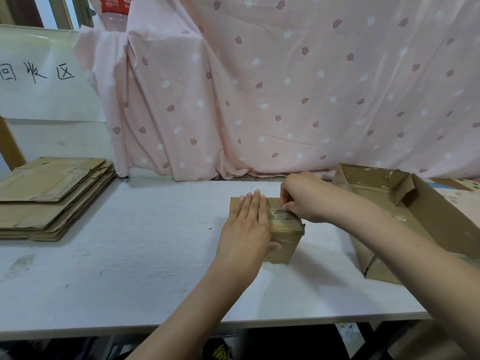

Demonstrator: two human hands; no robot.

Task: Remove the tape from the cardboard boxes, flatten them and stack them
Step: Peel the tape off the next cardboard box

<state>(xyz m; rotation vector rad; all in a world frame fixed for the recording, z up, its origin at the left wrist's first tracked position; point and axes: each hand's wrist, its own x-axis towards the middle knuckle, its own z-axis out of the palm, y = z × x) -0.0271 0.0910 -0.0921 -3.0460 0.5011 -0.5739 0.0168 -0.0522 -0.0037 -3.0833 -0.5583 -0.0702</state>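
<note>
a pink printed cloth hangs behind the white table and covers most of the background, probably to hide what is behind. at the left, a white sheet with handwritten characters stands above a stack of flattened cardboard, which lies on the far left part of the table; this seems to be the place where finished boxes go. at the right edge of the table lies a large open cardboard box, its flaps folded inward, near the working place but apart from it, maybe waiting for its turn.

in the middle of the table, a little to the right, stands the small cardboard box, closed, with clear tape along its top. the left hand rests flat on the top of this box, fingers stretched and released, thumb down on the front side; i think it presses the box so that it does not slide or lift. the right hand is at the far right part of the top, fingers bent and pinched together on the tape, it seems to grasp a loose end. the tape is not yet removed, so flattening comes later.
</note>
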